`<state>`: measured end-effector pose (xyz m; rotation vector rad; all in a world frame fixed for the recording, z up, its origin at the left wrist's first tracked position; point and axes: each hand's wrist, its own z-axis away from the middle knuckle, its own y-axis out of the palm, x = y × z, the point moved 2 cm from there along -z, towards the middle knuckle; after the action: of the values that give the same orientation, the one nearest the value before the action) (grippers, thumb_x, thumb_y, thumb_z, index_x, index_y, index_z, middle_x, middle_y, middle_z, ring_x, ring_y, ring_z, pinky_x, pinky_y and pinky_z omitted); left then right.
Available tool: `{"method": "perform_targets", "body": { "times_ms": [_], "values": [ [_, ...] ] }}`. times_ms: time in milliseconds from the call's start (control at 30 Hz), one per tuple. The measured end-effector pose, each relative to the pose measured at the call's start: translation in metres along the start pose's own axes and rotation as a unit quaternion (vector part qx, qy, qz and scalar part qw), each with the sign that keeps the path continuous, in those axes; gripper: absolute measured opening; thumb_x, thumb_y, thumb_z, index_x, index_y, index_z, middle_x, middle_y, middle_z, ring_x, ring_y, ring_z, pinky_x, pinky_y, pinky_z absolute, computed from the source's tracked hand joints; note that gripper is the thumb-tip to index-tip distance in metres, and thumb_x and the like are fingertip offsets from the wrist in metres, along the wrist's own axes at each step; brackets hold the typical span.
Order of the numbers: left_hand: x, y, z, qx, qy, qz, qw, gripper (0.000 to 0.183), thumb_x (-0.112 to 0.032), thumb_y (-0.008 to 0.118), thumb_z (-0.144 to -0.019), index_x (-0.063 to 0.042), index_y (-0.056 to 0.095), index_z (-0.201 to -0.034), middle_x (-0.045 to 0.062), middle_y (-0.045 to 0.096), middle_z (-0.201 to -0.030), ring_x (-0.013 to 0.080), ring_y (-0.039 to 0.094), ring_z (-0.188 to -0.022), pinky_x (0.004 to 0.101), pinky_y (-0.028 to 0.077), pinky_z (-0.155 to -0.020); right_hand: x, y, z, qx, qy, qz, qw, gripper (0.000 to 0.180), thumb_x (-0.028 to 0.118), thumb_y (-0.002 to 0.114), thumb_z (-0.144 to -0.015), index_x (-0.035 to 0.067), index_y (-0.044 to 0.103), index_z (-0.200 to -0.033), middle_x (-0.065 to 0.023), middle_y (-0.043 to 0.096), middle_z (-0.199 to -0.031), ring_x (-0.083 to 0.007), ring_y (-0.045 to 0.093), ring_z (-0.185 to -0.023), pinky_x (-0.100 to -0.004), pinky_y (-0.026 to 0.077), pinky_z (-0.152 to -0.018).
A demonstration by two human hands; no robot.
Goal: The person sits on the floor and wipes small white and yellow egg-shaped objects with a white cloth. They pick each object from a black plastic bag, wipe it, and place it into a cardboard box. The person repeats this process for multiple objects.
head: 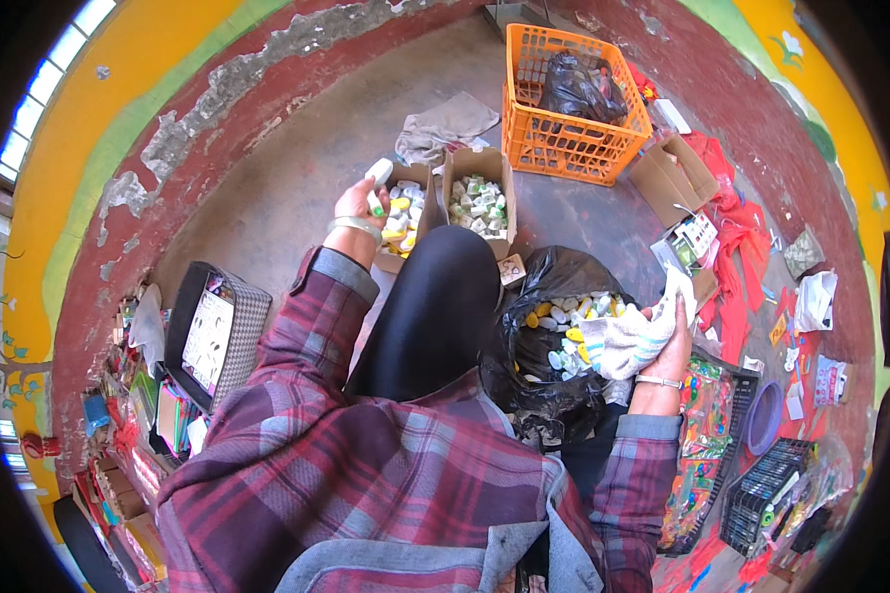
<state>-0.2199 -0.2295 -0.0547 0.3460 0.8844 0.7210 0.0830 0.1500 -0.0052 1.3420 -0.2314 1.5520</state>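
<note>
My left hand [356,204] holds a small white plastic piece [379,172] above a cardboard box [429,200] at the left. A bit of green shows under its fingers. White and yellow plastic pieces [400,222] fill that box. Beside it, a second cardboard box [511,193] holds small whitish and green pieces [478,204]. On the right, my right hand [675,348] grips a white striped cloth [630,341]. The cloth hangs over the edge of an open black plastic bag [515,378], in which white and yellow pieces [564,319] lie.
An orange plastic crate [564,152] with a black bag inside stands ahead, near a grey cloth [445,130]. To the right are an open carton [671,181], red fabric [734,274], a purple basin [762,419] and black crates [767,493]. A houndstooth fabric bin [245,319] sits at left.
</note>
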Motion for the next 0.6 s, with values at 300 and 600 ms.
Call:
{"method": "perform_targets", "body": {
  "times_ms": [300, 600],
  "values": [
    [0.025, -0.017, -0.065, -0.006, -0.044, 0.074, 0.996, 0.025, -0.018, 0.049, -0.089, 0.003, 0.049, -0.102, 0.013, 0.055, -0.078, 0.0212, 0.054, -0.065, 0.0258, 0.05, -0.052, -0.002, 0.0, 0.001, -0.018, 0.013, 0.026, 0.999, 0.032, 0.035, 0.058, -0.084, 0.005, 0.054, -0.093, -0.0083, 0.056, -0.067, -0.0183, 0.057, -0.058, -0.0319, 0.05, -0.052],
    [0.043, 0.103, 0.099, 0.414, -0.108, -0.036, 0.903, 0.034, 0.005, 0.042, -0.083, 0.01, 0.041, -0.117, 0.023, 0.047, -0.119, 0.0321, 0.049, -0.111, 0.0346, 0.044, -0.094, 0.0, 0.011, 0.012, 0.004, 0.016, 0.061, 0.998, 0.041, 0.04, 0.058, -0.083, 0.002, 0.054, -0.097, -0.0099, 0.058, -0.069, -0.0191, 0.059, -0.059, -0.031, 0.05, -0.054]
  ]
}}
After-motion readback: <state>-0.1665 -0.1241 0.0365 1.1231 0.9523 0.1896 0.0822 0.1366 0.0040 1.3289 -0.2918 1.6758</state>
